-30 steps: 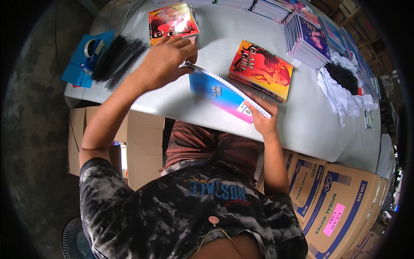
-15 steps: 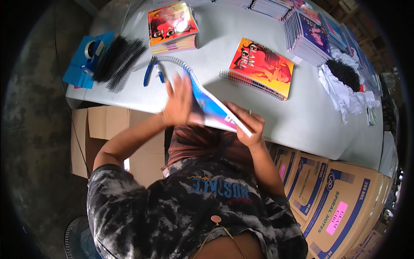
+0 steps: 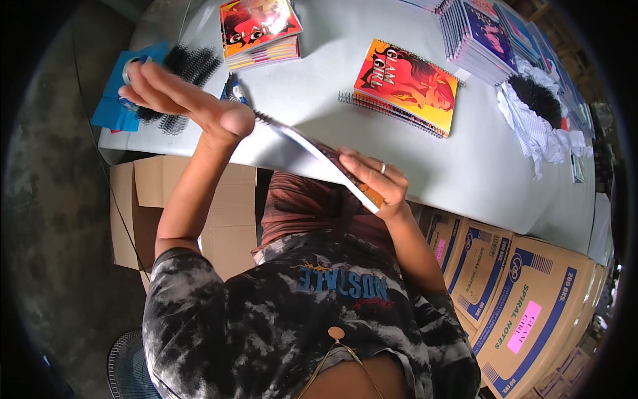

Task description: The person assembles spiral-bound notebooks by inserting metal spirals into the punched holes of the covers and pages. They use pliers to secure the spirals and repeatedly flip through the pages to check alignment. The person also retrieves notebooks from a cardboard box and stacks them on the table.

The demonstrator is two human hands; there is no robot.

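Spiral notebook (image 3: 319, 156) tilted edge-on, cover hidden, right hand (image 3: 372, 179) clamped on near end, left hand (image 3: 186, 100) spread open against spiral end.

We are in a small binding and packing workshop for spiral notebooks, not a home or an office. On the pale counter (image 3: 465, 166) we see stacks of identical notebooks with orange-red covers (image 3: 260, 33), one finished spiral-bound notebook (image 3: 407, 86) lying alone, further piles of purple-covered notebooks (image 3: 478, 40) at the far edge, and a heap of loose black binding coils (image 3: 186, 73). Beside and under the counter stand printed shipping cartons (image 3: 525, 312) and a plain open cardboard box (image 3: 173, 206) on a bare concrete floor (image 3: 60, 233).
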